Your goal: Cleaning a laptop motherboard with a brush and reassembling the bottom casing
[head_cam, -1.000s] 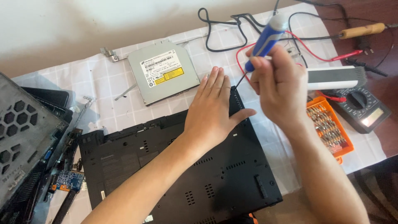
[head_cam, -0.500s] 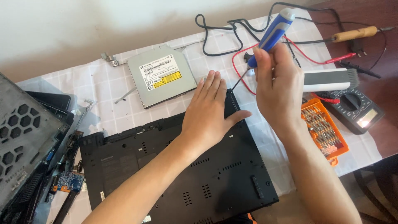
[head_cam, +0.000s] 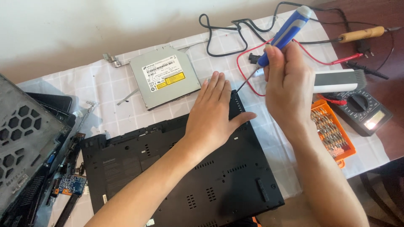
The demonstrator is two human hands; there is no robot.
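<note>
A black laptop base (head_cam: 181, 176) lies upside down on a white checked cloth (head_cam: 105, 88). My left hand (head_cam: 212, 115) rests flat on its far right corner, fingers spread. My right hand (head_cam: 288, 86) grips a blue and white screwdriver (head_cam: 284, 35), tilted, with its thin tip touching the laptop's far right corner just past my left fingertips.
A silver optical drive (head_cam: 164, 76) lies behind the laptop. An orange bit case (head_cam: 332, 132), a multimeter (head_cam: 364, 111) with red and black leads, a white brush-like tool (head_cam: 338, 80) and a wooden-handled soldering iron (head_cam: 362, 33) sit at right. Laptop panels and a small blue circuit board (head_cam: 69, 183) lie left.
The screwdriver handle has tilted a little further to the right and my right hand has shifted slightly. My left hand stays flat on the laptop.
</note>
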